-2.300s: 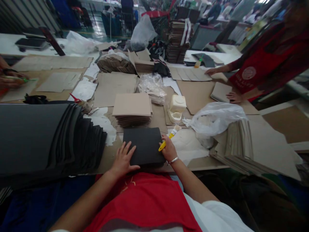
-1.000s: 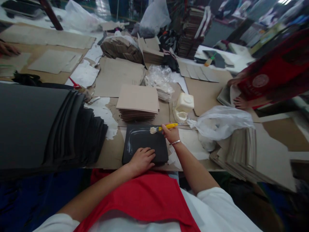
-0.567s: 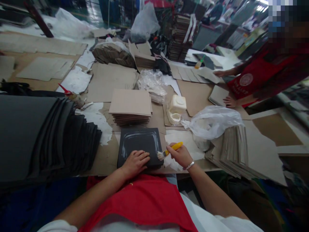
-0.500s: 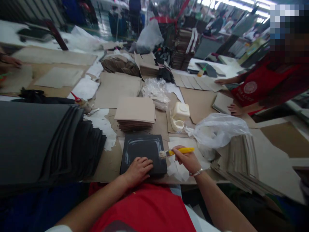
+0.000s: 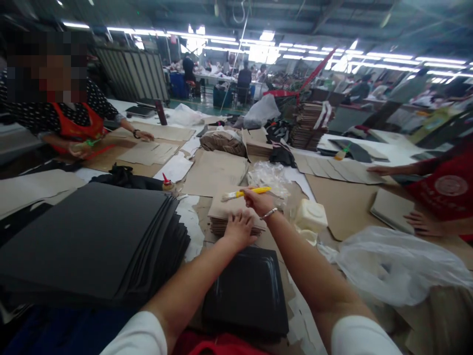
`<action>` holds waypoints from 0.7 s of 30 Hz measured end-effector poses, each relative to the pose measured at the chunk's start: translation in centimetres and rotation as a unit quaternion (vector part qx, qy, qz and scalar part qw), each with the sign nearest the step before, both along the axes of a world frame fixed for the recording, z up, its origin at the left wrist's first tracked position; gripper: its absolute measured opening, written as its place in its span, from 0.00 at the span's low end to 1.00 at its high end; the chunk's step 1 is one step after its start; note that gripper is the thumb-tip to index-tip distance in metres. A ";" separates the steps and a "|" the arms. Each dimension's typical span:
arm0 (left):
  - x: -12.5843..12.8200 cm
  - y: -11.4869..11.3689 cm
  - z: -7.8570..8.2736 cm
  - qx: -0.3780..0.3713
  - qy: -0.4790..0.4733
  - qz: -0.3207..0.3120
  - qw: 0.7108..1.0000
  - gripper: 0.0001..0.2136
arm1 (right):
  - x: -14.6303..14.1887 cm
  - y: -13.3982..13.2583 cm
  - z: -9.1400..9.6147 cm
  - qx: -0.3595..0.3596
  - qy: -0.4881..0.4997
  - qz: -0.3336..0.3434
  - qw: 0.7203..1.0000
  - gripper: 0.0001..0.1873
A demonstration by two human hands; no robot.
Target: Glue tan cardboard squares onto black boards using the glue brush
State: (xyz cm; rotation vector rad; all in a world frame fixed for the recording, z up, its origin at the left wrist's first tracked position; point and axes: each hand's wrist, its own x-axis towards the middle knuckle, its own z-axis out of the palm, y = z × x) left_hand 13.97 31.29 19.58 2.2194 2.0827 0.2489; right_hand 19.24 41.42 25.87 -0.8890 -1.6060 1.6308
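- Left hand [image 5: 240,229]: fingers spread, palm down on the near part of the cardboard stack [image 5: 220,206]. Half a second ago I had it on the black sheets.
- Right hand [image 5: 259,201], bracelet [image 5: 269,214] at the wrist: pinching the yellow brush [image 5: 237,195] by its handle, bristles pointing left over the cardboard stack. Can't tell from my feed if they touch it. Earlier I had them at the right edge of the black sheets.
- Black sheets [image 5: 247,291]: nearest me, between the forearms, both hands off them now. Pale streaks along the left and right edges.
- Dark sheet pile [image 5: 84,236]: to the left, same spot as before.
- Plastic bag [image 5: 399,266]: near right, unmoved on the table.
- White container [image 5: 311,215]: right of the cardboard stack, unmoved.
- Right co-worker [image 5: 449,185]: one hand on the grey boards [image 5: 393,209], other by the overlapping boards [image 5: 338,168], much as before.
- Left co-worker [image 5: 81,123]: torso in view now; I only got a hand and forearm earlier.
- Ceiling lights [image 5: 373,55]: more in frame, my view has tilted up.
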 end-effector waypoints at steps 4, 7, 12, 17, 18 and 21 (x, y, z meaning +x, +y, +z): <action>0.2 -0.3 -1.4 0.008 0.013 0.003 1.000 0.37 | -3.7 1.4 -2.1 0.007 -0.094 0.071 0.993 0.11; 0.3 -0.3 -1.3 0.003 0.004 -0.001 1.000 0.39 | -5.2 3.1 -2.8 0.038 -0.126 0.021 0.991 0.08; 0.2 -0.1 -0.8 0.001 -0.008 0.001 1.000 0.37 | -4.3 5.9 -3.0 0.085 -0.151 -0.092 0.981 0.07; 0.4 -0.1 -0.2 -0.010 -0.013 0.013 1.000 0.32 | 1.8 6.6 -2.9 0.111 -0.196 -0.152 0.963 0.08; 0.5 -0.1 0.0 -0.008 -0.011 0.016 1.000 0.29 | 3.3 6.5 -2.7 0.119 -0.207 -0.159 0.958 0.08; 0.3 0.2 0.7 0.023 -0.004 0.018 1.000 0.21 | 7.1 5.5 -2.5 0.160 -0.241 -0.173 0.942 0.10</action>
